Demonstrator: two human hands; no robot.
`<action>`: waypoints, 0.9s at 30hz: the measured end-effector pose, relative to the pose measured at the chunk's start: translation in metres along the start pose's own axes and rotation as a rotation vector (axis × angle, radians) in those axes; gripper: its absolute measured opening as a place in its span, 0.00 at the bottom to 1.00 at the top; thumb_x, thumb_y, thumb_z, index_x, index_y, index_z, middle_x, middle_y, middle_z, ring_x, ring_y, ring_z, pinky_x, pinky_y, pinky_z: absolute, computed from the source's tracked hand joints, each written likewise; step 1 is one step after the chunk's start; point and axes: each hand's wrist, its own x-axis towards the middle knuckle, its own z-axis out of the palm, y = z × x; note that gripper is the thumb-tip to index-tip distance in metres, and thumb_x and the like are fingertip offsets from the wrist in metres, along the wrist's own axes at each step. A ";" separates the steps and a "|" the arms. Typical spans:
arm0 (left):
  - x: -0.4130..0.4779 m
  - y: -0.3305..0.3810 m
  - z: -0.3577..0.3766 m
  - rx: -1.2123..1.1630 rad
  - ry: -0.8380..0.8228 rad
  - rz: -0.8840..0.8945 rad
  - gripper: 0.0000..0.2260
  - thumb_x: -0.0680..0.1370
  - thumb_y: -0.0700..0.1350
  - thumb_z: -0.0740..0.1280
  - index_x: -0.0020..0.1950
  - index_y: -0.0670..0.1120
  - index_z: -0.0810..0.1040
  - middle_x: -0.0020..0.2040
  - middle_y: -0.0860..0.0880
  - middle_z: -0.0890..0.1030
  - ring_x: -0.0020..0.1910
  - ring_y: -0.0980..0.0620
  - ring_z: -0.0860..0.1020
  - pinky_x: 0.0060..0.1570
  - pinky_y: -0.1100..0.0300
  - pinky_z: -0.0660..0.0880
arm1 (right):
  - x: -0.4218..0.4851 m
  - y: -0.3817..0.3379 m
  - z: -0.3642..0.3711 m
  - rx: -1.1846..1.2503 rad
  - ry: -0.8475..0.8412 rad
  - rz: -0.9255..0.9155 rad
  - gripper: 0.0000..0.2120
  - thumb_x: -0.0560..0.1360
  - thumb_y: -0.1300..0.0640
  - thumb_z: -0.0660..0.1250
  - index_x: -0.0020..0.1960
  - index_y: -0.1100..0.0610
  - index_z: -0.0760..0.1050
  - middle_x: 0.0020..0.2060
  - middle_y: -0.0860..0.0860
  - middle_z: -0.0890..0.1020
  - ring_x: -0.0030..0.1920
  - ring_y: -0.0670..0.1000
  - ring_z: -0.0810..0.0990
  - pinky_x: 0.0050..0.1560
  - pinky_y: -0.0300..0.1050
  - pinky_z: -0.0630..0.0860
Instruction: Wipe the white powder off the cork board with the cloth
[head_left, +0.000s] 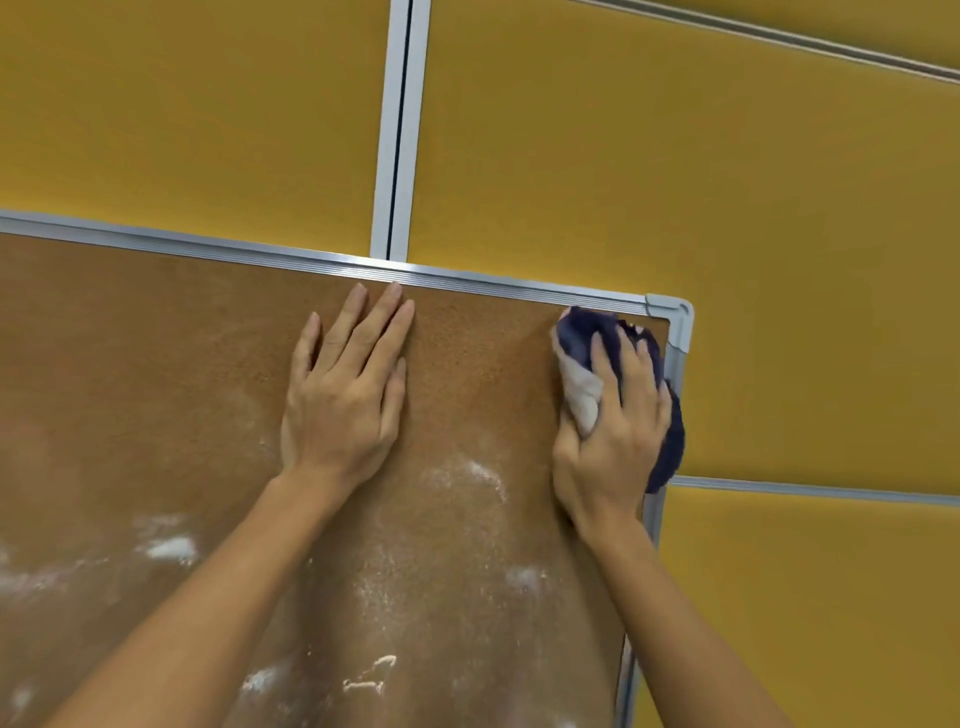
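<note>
A brown cork board (156, 374) in a silver metal frame (519, 287) stands upright and fills the lower left of the head view. White powder (467, 475) is smeared across its middle and lower area; the strip near the top edge looks cleaner. My left hand (345, 395) lies flat on the board, fingers spread, just under the top frame. My right hand (615, 431) presses a crumpled dark blue and white cloth (582, 358) against the board's top right corner.
Behind the board is a wall of yellow fabric panels (727, 208) divided by grey metal strips (397, 130). The board's right frame edge (675, 364) runs down beside my right hand, with a grey plastic corner piece at the top.
</note>
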 end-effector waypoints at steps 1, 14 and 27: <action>-0.001 0.000 0.000 0.007 0.003 0.001 0.22 0.85 0.46 0.58 0.80 0.48 0.67 0.81 0.51 0.65 0.82 0.49 0.60 0.79 0.43 0.55 | 0.000 -0.010 0.005 0.001 0.004 0.016 0.29 0.76 0.55 0.62 0.77 0.57 0.70 0.79 0.53 0.68 0.81 0.56 0.61 0.80 0.60 0.56; -0.002 0.001 0.001 0.013 0.026 0.016 0.22 0.85 0.43 0.57 0.80 0.47 0.68 0.80 0.51 0.66 0.81 0.48 0.62 0.78 0.43 0.57 | -0.028 -0.025 0.006 0.031 -0.088 -0.112 0.33 0.73 0.53 0.61 0.78 0.57 0.69 0.79 0.54 0.67 0.82 0.56 0.59 0.81 0.58 0.54; -0.002 0.005 -0.001 0.018 0.035 -0.005 0.22 0.85 0.49 0.58 0.79 0.46 0.69 0.80 0.48 0.68 0.81 0.46 0.63 0.78 0.42 0.56 | -0.006 0.030 -0.024 -0.055 -0.112 -0.093 0.34 0.71 0.64 0.61 0.78 0.61 0.67 0.79 0.58 0.65 0.81 0.60 0.60 0.78 0.62 0.59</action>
